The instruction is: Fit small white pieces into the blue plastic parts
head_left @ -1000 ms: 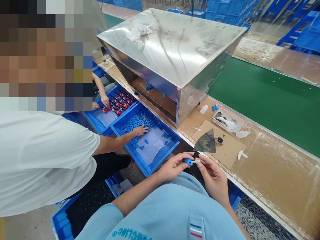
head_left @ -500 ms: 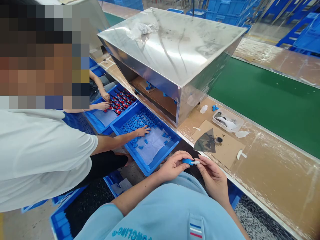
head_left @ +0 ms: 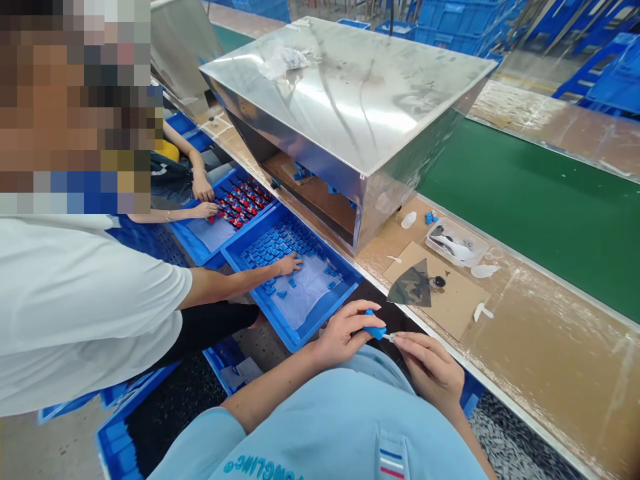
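A small blue plastic part (head_left: pixel 375 327) is pinched between the thumb and fingers of my left hand (head_left: pixel 346 331). My right hand (head_left: pixel 431 365) grips a thin whitish piece (head_left: pixel 389 338) at its far end; its tip touches the lower right end of the blue part. The exact kind of either piece is too small to make out. Both hands are held close together in front of my light blue shirt, just off the bench edge. On the bench beyond them lie a dark, stained wedge-shaped sheet (head_left: pixel 411 285) and a small pot of black liquid (head_left: pixel 438 282).
A co-worker's hand (head_left: pixel 289 264) rests in a blue tray (head_left: pixel 295 341) of small blue parts. Behind it stands another tray with red and blue pieces. A metal hood (head_left: pixel 345 87) covers part of the bench beside a green belt (head_left: pixel 540 193). A clear plastic box (head_left: pixel 456 243) sits nearby.
The blue part has turned in my left fingers and now tilts more upright. My right hand has shifted slightly down and right with the whitish piece. The co-worker has leaned a little.
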Motion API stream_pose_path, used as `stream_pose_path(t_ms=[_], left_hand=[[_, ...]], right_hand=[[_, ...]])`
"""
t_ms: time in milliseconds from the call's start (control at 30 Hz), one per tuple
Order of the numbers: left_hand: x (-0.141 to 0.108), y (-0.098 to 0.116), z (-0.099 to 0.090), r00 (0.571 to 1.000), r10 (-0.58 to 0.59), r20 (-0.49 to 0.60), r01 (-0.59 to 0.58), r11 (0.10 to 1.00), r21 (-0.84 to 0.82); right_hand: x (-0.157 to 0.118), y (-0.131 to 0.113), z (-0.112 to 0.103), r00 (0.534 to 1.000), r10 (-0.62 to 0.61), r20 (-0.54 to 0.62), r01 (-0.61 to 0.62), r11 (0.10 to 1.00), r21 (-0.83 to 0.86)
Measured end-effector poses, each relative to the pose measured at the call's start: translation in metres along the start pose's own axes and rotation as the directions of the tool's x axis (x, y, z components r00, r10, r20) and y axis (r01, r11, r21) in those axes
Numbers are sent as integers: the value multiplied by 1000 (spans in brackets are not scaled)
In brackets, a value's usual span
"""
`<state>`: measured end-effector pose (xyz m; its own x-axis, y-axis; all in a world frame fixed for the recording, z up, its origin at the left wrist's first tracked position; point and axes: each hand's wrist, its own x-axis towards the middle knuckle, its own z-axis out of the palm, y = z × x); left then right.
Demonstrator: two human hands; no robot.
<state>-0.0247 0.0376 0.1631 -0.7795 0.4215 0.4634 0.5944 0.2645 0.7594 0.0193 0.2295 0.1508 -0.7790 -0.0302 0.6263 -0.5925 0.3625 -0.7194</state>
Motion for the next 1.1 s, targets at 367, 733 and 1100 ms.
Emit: stream_pose_path(t_ms=[367,733,1100], left_hand=[[3,-3,1,997,81,-20,-81,997,-11],[7,-1,-3,995,-60,75,65,996,-64],[6,-2,1,953,-216,214,267,931,-249]], right_hand=[[-8,4,-3,992,-123,39,125,991,-47],[9,-8,-7,998,46,50,-43,997,-59],[26,-20,-11,979,179,100,-167,979,-113]])
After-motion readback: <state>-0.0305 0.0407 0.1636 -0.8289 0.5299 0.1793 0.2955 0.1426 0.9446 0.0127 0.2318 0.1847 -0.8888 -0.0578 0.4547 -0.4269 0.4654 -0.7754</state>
